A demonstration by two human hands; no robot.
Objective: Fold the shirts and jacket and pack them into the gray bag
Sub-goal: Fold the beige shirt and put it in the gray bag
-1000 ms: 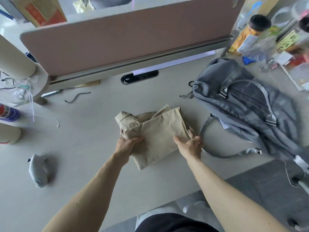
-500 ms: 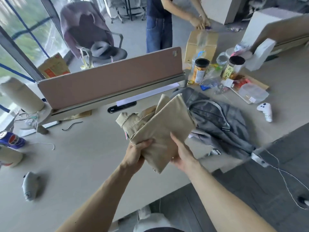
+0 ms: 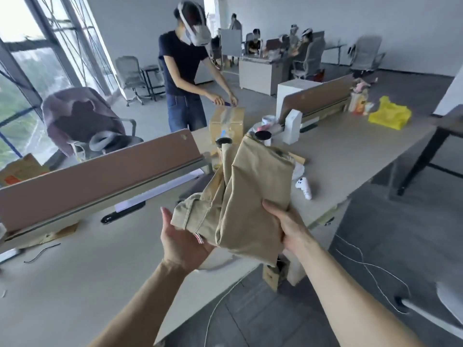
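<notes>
A folded beige jacket (image 3: 250, 196) is lifted off the table (image 3: 75, 284) and held in front of me. My left hand (image 3: 183, 242) lies palm-up under its lower left corner, with the thumb straight and clear of the cloth; its fingers are hidden beneath. My right hand (image 3: 288, 226) grips the jacket's right edge, thumb on the front and fingers behind. The gray bag (image 3: 198, 182) is almost wholly hidden behind the jacket; only a dark patch shows on the table.
A brown desk divider (image 3: 100, 176) runs along the table's far left side. A white game controller (image 3: 304, 187) and jars (image 3: 263, 136) lie beyond the jacket. A person (image 3: 185, 78) works at a cardboard box (image 3: 226, 120) across the table. The table's edge and floor cables are at right.
Both hands raised the jacket from the table to chest height and toward the right. My left hand went from gripping the jacket's edge to lying open beneath it. My view tilted up.
</notes>
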